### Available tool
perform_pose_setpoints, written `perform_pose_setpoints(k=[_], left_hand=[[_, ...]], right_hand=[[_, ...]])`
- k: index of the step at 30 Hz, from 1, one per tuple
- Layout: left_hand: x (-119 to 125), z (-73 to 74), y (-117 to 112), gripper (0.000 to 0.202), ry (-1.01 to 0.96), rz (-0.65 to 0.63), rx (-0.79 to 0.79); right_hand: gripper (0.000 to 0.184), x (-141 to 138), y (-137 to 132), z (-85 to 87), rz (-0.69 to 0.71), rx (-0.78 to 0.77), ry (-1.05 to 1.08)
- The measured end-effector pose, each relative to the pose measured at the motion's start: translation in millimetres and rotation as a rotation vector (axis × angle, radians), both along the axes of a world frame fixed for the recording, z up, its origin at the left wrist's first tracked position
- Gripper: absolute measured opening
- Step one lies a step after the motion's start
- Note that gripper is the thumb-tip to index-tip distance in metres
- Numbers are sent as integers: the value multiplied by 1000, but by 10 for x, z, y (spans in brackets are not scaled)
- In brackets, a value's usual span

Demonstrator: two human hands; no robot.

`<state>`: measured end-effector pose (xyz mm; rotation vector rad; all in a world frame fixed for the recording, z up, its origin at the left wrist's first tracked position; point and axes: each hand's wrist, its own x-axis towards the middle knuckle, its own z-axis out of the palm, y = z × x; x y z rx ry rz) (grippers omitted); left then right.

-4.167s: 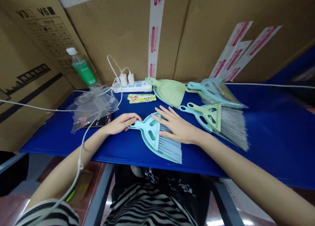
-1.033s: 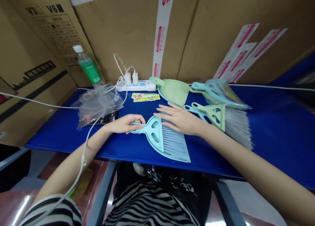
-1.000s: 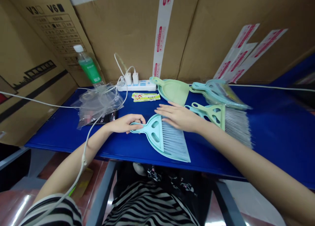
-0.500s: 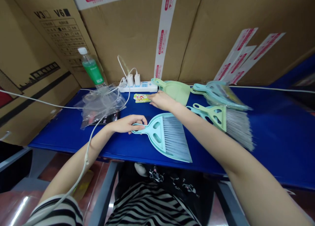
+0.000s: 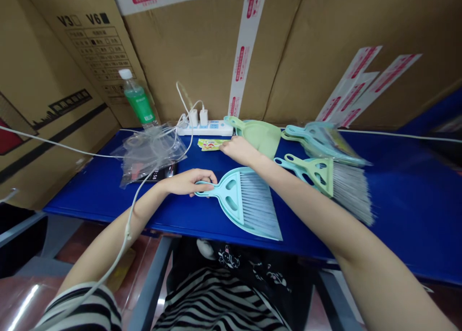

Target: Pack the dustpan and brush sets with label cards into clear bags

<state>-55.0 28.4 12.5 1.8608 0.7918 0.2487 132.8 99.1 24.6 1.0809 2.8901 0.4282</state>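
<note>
My left hand (image 5: 191, 182) is closed around the handles of a light-blue hand brush (image 5: 233, 196) that lies nested in a light-blue dustpan (image 5: 231, 217). The bristles point right, over the pan. Farther back, my right hand (image 5: 240, 149) pinches the right end of some small yellow-green printed cards (image 5: 210, 145); its fingertips are partly hidden. Just behind that hand lies a pale green dustpan (image 5: 263, 133). To the right, a green-handled brush (image 5: 321, 174) with grey bristles rests over a blue handle.
A bagged blue brush-and-dustpan set (image 5: 323, 138) lies at the back right. At the left are a crumpled clear plastic bag (image 5: 151, 150), a phone (image 5: 159, 173) under it, and a green-labelled bottle (image 5: 139, 100). A white power strip (image 5: 216, 127) and loose cables run along the cardboard (image 5: 202, 47).
The right ends of the cards are now slightly tilted in my right hand's fingers. My left hand stays on the blue handles. The whole view has shifted slightly.
</note>
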Motion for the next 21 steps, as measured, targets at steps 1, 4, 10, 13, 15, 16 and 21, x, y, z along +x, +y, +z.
perform_pose_setpoints(k=[1, 4, 10, 13, 15, 16, 21], left_hand=[[1, 0, 1, 36, -1, 0, 0], [1, 1, 3, 35, 1, 1, -1], [-2, 8, 1, 34, 12, 8, -11], [0, 11, 4, 34, 8, 4, -16], [0, 13, 6, 34, 6, 3, -18], [1, 15, 6, 33, 8, 5, -18], [8, 30, -1, 34, 20, 13, -23]], right_hand=[[31, 6, -7, 7, 6, 2, 10], [29, 37, -22, 27, 28, 8, 48], [31, 150, -33, 44, 69, 16, 141], [34, 273, -43, 14, 111, 22, 199], [34, 388, -66, -10, 162, 28, 261], [34, 451, -86, -18, 187, 34, 293], [33, 751, -257, 0, 167, 143, 392]])
